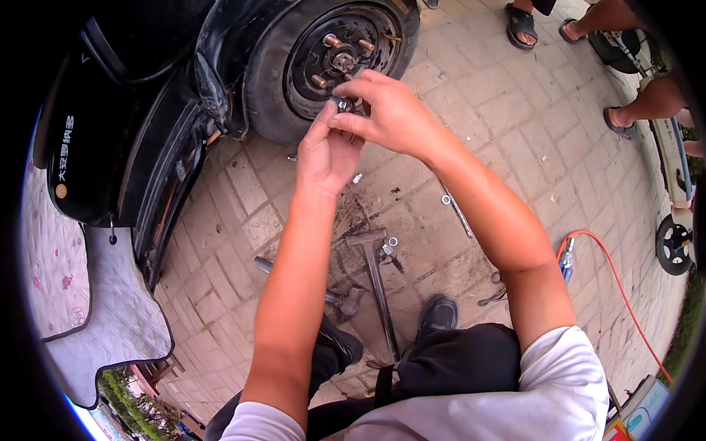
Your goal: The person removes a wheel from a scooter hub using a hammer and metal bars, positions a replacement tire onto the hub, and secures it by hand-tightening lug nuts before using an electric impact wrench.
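Observation:
Both my hands meet in front of a vehicle's wheel (268,92), whose bare hub (343,62) shows several coppery studs around its centre. Between my fingertips is a small dark, shiny metal piece (343,104); its exact kind is hard to make out. My left hand (322,153) has its palm turned up, thumb and fingers closed at the piece from below. From the right, my right hand (386,110) pinches at the same piece with thumb and fingers. Fingers partly cover it, and my right hand overlaps the hub's lower edge.
On the paving lie a long-handled hammer (375,283), a second hammer (348,302), a wrench (459,213), and loose nuts (390,245). A silver-and-blue air tool (567,262) with an orange hose (616,275) lies right. Other people's sandalled feet (523,29) stand at the upper right.

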`<state>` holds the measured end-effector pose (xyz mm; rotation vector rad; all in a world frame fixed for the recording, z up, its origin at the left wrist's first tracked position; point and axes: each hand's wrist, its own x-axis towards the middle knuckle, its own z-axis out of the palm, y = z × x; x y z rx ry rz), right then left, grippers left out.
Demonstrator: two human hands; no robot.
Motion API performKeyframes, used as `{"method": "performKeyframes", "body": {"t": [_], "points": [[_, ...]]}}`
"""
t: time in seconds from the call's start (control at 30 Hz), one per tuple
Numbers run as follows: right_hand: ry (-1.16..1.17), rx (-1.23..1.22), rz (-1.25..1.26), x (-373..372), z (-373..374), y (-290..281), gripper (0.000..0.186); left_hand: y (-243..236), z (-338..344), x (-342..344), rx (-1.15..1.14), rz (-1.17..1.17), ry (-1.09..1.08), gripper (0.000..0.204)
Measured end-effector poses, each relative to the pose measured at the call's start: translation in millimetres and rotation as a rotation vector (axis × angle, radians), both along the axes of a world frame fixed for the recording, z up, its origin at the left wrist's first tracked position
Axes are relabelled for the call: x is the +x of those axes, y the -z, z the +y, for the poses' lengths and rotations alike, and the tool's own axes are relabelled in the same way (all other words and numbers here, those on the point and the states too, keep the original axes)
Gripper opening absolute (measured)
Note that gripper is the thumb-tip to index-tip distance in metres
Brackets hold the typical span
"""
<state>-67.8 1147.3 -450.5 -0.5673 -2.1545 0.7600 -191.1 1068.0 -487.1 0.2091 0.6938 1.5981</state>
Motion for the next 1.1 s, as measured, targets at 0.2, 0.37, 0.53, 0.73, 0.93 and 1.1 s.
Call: {"method": "performKeyframes", "body": {"t": [0.2, 0.37, 0.53, 0.73, 0.93, 1.1], "points": [[0.247, 0.137, 0.122, -11, 14, 3, 0.023, -19, 9, -1, 0.020, 0.084, 0.093, 0.032], [0.394, 0.259, 0.133, -37, 55, 22, 0.026, 119, -21, -18, -0.491, 1.480, 0.292, 0.048], [0.375, 0.318, 0.182, -45, 52, 22, 0.021, 159, -54, -12, -0.486, 1.912, 0.477, 0.041], [0.453, 0.087, 0.058, -41, 47, 15, 0.032, 165, -44, 2, -0.559, 1.983, 0.548, 0.040], [0.430, -0.065, 0.025, -40, 50, 3, 0.057, 179, -34, 3, -0.629, 1.972, 0.423, 0.041], [0.453, -0.072, -0.046, -41, 52, -7, 0.054, 172, -40, 8, -0.551, 1.320, 0.264, 0.038]]}}
